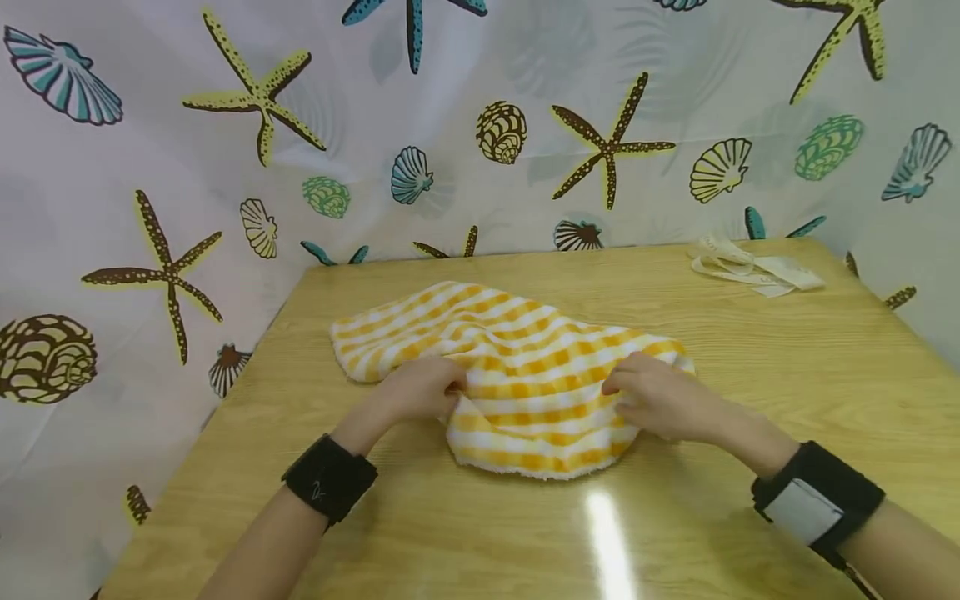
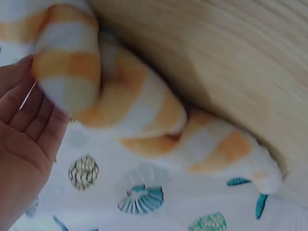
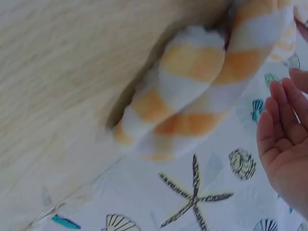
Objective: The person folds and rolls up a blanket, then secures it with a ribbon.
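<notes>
A yellow-and-white checked cloth [image 1: 540, 367] lies rumpled on the wooden table, its frayed near edge bulging toward me. My left hand [image 1: 426, 387] pinches the cloth at its near left side; in the left wrist view, the thumb and fingers [image 2: 36, 115] meet at a fold. At the right side of the cloth is my right hand [image 1: 663, 398], its fingers bent loosely. The right wrist view shows that hand [image 3: 288, 139] with its palm visible and its fingers apart from the cloth's rolled folds [image 3: 192, 91]. Some fingertips are hidden from the head camera.
A crumpled pale ribbon or strap [image 1: 753, 268] lies at the table's far right. Behind and beside the wooden table [image 1: 465, 542] hangs a white curtain [image 1: 360, 75] printed with starfish and shells. Each wrist wears a black band [image 1: 330, 479].
</notes>
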Demonstrator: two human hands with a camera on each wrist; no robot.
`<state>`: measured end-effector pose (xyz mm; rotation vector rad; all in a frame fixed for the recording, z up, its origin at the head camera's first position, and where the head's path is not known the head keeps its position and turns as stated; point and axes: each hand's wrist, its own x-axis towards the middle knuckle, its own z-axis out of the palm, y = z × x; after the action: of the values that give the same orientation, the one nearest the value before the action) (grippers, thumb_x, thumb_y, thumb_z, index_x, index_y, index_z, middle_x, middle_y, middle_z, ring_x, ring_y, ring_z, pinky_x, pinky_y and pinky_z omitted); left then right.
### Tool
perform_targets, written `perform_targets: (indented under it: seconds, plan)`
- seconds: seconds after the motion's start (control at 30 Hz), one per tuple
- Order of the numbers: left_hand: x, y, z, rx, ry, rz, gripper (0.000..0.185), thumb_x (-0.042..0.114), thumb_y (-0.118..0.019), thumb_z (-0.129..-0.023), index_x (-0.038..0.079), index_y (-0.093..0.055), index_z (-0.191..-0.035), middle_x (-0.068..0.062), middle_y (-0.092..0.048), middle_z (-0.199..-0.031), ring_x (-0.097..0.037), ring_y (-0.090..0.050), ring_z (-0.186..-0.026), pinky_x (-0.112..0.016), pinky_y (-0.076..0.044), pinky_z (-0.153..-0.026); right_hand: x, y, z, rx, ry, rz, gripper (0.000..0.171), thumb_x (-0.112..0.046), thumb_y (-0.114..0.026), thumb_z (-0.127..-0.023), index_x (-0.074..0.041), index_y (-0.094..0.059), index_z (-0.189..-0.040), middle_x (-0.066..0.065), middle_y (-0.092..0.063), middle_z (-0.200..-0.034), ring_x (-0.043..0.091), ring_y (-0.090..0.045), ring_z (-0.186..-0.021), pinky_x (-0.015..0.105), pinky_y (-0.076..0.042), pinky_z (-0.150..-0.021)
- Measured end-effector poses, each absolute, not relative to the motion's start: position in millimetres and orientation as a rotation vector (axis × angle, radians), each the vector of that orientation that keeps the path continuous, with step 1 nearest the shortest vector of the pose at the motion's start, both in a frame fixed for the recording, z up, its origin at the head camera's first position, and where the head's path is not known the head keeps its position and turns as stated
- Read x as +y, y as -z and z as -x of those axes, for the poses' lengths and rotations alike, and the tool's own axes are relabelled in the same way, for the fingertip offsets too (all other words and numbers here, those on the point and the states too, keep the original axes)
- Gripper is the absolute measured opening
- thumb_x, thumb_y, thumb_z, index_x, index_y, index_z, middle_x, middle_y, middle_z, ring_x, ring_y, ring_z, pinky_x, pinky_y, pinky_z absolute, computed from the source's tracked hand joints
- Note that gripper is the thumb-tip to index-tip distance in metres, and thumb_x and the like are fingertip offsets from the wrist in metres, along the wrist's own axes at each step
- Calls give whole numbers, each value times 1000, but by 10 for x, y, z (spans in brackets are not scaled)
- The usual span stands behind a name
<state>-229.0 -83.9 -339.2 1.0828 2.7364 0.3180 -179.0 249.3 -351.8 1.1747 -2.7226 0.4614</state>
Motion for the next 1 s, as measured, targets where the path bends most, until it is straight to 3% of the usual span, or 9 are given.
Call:
perform_targets:
  seconds: [0.13,0.27,0.37,0.5,0.77,0.9,1.0]
  plan:
    - [-1067,3305,2256,2822,-377,-960,8,4,-60,-84,5,-66,-89,-2,-61,-81,-13,-52,-70,-29,-44,-66,2809,3349,1852,-2894,-573,-891,19,-1,-70,-78,2,-66,-96,9,-64,-92,28,-59,-85,42,-49,-71]
    - [-1190,3388,2238,2790,-344,-878,3,8,-65,-84,7,-67,-82,1,-59,-74,-11,-51,-65,-27,-44,-62,2996,3450,1848,-3003,-537,-828,13,-6,-69,-79,1,-67,-90,5,-64,-86,25,-60,-79,41,-49,-69]
    - [-1163,3485,2217,2737,-322,-901,16,8,-62,-84,11,-60,-69,6,-46,-62,-8,-40,-56,-23,-34,-53,2991,3628,1783,-3005,-493,-867,9,-9,-69,-80,-6,-68,-89,-2,-61,-86,15,-57,-75,34,-48,-65]
    - [-1069,3565,2203,2740,-341,-961,32,4,-60,-79,15,-40,-57,6,-24,-55,-8,-23,-50,-22,-20,-49,2903,3813,1711,-2973,-469,-863,3,-10,-67,-82,-12,-66,-81,-6,-55,-81,6,-46,-66,25,-42,-57]
    - [-999,3584,2224,2754,-333,-1012,32,-1,-59,-73,16,-37,-59,5,-22,-57,-8,-23,-52,-22,-21,-51,2857,3887,1719,-3009,-448,-790,31,2,-67,-72,-16,-44,-64,-7,-31,-60,7,-28,-54,23,-22,-51]
    - [-999,3582,2243,2782,-340,-1030,30,-3,-57,-73,15,-39,-58,5,-23,-57,-8,-24,-52,-22,-21,-50,2958,3833,1726,-3043,-484,-785,36,6,-64,-69,-17,-37,-62,-7,-22,-59,6,-21,-54,23,-17,-52]
    - [-997,3580,2251,2803,-322,-1038,31,-4,-57,-74,15,-39,-58,5,-24,-57,-8,-24,-52,-22,-21,-50,3115,3757,1715,-3087,-530,-748,34,6,-63,-69,-17,-39,-63,-7,-25,-60,7,-23,-53,24,-19,-51]
